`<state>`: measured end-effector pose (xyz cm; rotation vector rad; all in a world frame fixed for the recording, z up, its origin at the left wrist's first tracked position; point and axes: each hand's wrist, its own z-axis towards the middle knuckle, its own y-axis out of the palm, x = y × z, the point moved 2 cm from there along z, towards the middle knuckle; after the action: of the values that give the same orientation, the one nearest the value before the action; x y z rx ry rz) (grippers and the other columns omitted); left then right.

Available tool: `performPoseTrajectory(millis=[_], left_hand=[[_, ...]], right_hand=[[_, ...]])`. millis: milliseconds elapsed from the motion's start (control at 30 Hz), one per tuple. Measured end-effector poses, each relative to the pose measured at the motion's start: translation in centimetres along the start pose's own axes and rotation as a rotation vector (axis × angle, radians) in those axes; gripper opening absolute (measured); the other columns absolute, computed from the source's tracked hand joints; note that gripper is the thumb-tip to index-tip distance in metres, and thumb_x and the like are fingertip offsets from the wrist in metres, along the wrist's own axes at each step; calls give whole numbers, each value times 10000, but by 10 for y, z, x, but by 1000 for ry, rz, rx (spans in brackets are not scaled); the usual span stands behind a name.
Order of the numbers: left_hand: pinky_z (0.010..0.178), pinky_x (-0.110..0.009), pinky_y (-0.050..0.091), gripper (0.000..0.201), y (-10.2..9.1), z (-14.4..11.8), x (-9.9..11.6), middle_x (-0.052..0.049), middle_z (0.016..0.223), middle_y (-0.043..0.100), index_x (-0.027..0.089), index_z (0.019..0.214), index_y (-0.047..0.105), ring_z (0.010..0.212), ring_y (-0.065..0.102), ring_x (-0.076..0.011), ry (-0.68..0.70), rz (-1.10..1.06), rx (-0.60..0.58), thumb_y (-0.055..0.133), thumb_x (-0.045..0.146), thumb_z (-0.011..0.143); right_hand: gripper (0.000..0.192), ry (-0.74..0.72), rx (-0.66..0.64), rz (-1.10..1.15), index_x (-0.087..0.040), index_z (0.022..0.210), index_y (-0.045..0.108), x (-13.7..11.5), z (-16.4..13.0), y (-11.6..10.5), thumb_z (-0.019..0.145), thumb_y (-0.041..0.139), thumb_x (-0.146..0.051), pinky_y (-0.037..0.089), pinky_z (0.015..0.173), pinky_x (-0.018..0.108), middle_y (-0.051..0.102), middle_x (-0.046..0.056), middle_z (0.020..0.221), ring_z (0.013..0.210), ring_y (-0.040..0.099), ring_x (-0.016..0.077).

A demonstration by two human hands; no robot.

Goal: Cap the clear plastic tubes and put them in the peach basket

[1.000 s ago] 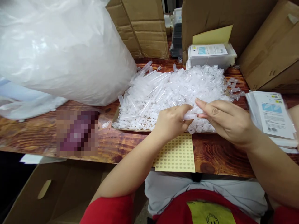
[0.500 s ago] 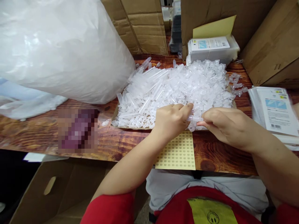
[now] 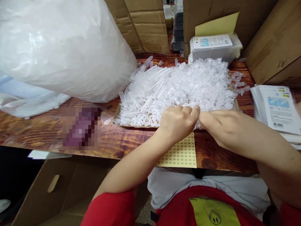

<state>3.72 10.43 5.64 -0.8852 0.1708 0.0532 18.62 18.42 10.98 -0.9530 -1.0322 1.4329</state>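
Observation:
My left hand [image 3: 178, 122] and my right hand [image 3: 223, 125] meet fingertip to fingertip at the near edge of a heap of clear plastic tubes [image 3: 183, 84]. Between them they pinch one clear tube, almost wholly hidden by the fingers. The heap lies on a flat cardboard sheet [image 3: 117, 118] on the wooden table [image 3: 35, 135]. Longer tubes lie on the heap's left side and small capped ones on its right. A yellow sheet of small round stickers [image 3: 183, 153] lies on the table just below my hands.
A large filled translucent plastic bag [image 3: 63, 47] takes up the table's left. Cardboard boxes [image 3: 145, 25] stand at the back and right. A stack of printed packets [image 3: 213, 47] sits behind the heap, another stack [image 3: 277, 110] at the right edge. An open carton [image 3: 63, 194] stands below the table.
My hands have closed together: the right fingers moved left along the tube to meet the left fingers. The tube, visible between them before, is now covered. The view shifted slightly.

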Motion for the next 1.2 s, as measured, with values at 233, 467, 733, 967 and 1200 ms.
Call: performPoseTrajectory(millis=[233,467,733,967,1200], left_hand=[[504,-330,174,312,2,0,1,-7,532,528,182,885,748,479,471,-146,-26,-118,33,483,220,1044],[526,-313,297,181,8,-1,-27,-40,699,692,230,978,708,608,632,-197,-319,-131,-140,629,392,958],[620,-272,416,391,18,-4,-52,3,869,632,236,1068,470,698,617,-147,-681,-463,-40,711,523,955],[628,-240,456,337,21,-4,-52,25,862,549,242,953,418,691,546,-95,-732,-965,-65,729,370,946],[460,-237,332,536,13,5,-48,83,621,481,226,845,484,494,439,-71,-756,-1491,-210,869,582,736]], right_hand=[[160,55,25,112,-210,986,503,5,-3,5,1015,413,-80,352,592,305,612,14,698,618,567,197],[224,255,287,279,-207,1095,526,17,1,13,1024,645,-383,434,612,289,658,27,863,684,607,182],[146,40,-47,201,-150,996,674,21,-3,46,925,590,-54,518,782,361,672,85,958,888,653,245],[86,21,96,337,-172,962,673,20,3,55,948,591,-150,521,779,361,648,103,987,891,615,229],[118,323,614,532,-260,1003,659,44,-9,26,939,757,-245,561,728,365,708,27,956,807,658,199]])
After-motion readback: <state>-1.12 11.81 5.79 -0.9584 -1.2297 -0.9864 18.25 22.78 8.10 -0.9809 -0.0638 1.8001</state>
